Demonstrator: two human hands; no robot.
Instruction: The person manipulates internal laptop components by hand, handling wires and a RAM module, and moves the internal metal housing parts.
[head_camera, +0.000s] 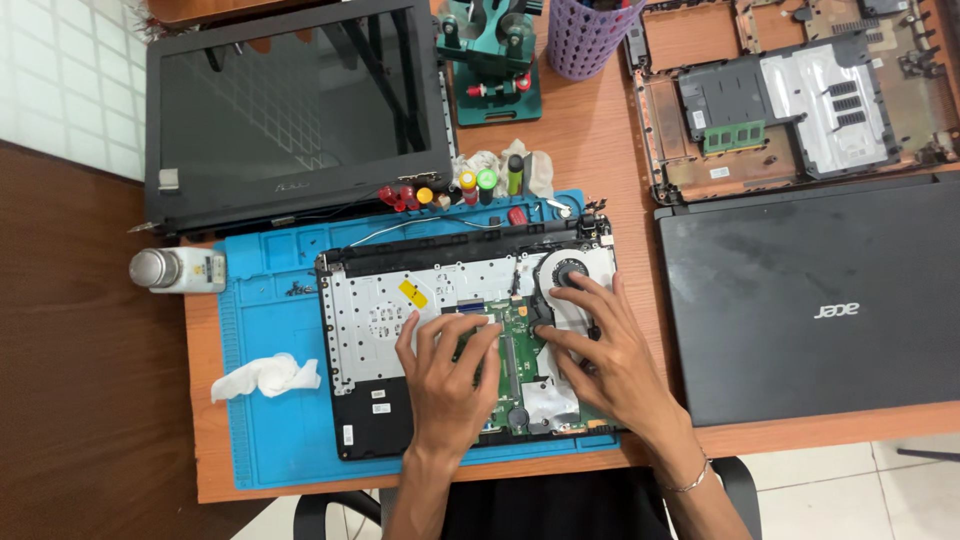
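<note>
Opened grey laptop base (370, 320) on blue silicone mat (270, 420): my left hand (445, 375) and right hand (605, 350), fingers spread, gripping nothing, press flat on its green circuit board (512, 345) beside the round black fan (568, 275).

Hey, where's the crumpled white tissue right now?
The crumpled tissue lies on the blue mat, left of the opened laptop base, below the small white bottle.

Bare blue mat (270, 300) left — crumpled tissue (265, 375) there; closed laptop (810, 300) crowds right.
</note>
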